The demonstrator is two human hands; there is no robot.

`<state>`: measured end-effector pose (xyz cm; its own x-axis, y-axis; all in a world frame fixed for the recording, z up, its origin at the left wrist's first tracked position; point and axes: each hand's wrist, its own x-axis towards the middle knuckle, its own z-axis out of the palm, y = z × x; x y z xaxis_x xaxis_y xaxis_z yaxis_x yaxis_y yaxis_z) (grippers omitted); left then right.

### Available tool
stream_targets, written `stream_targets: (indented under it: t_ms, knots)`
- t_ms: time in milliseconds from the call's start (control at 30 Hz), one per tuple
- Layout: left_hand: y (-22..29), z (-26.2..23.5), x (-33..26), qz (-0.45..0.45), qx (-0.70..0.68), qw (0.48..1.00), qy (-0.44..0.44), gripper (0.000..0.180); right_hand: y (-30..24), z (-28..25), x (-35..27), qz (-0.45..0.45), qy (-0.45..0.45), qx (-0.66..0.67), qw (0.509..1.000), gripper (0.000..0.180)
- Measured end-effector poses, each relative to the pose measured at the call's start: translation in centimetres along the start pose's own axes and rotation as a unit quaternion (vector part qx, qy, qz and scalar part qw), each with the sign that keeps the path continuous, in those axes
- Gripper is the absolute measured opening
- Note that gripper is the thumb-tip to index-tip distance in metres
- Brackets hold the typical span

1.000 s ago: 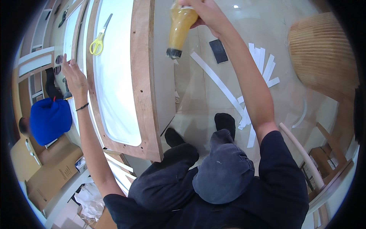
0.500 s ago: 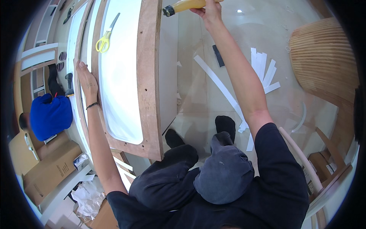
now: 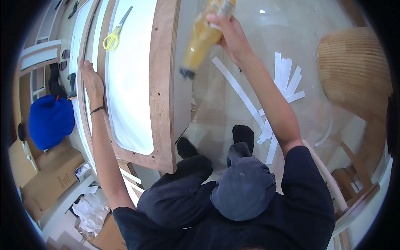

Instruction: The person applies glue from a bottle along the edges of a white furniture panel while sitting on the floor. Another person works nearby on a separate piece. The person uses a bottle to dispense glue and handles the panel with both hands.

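Note:
In my right hand is a bottle of clear plastic with yellow-amber contents and a dark cap. It tilts with the cap end down, over the floor just right of the wooden-framed panel, and looks smeared by motion. My fingers and thumb wrap round its body. My left hand lies along the panel's left wooden rail, fingers stretched out and their tips partly hidden over the edge. Yellow-handled scissors rest on the panel's white inset surface, between my two hands.
White strips lie scattered on the tiled floor to the right. Beyond them stands a ribbed wooden piece. At the left, a person in blue crouches near cardboard boxes and a white plastic bag. My feet are beside the panel's near corner.
My right hand has come lower and nearer with the bottle, swinging its cap from pointing left to pointing downward. My left hand stays on the rail.

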<state>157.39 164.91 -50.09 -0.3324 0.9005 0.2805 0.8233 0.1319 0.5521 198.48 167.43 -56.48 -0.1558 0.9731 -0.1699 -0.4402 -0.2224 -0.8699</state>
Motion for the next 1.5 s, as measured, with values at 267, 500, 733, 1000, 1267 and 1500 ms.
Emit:
stream_targets:
  t_ms: [267,500,733,1000,1267,1500]
  knots:
    - [-1.4,0.3,0.2,0.011,0.044,0.999,0.006,0.08,0.9,1.5,-4.4,-0.121,0.149,0.109,0.975,0.041]
    - [-1.1,0.1,-0.3,0.006,0.1,0.995,-0.002,0.076,3.1,2.6,-5.7,-0.131,0.21,0.153,0.957,0.041]
    - [-0.5,-0.1,-0.3,-0.085,0.058,0.994,-0.04,0.092,3.2,4.0,-7.0,-0.21,0.263,0.13,0.933,0.044]
    - [-1.1,0.1,0.1,-0.076,0.071,0.992,-0.075,0.107,4.4,5.5,-11.5,-0.26,0.295,0.062,0.917,0.058]
    - [-0.8,-0.2,0.7,-0.097,0.033,0.985,-0.141,0.111,3.3,4.8,-5.4,-0.338,0.293,0.051,0.893,0.06]
    - [-1.4,-0.3,0.9,-0.11,-0.003,0.983,-0.148,0.096,4.1,5.4,-9.7,-0.294,0.274,0.093,0.911,0.062]
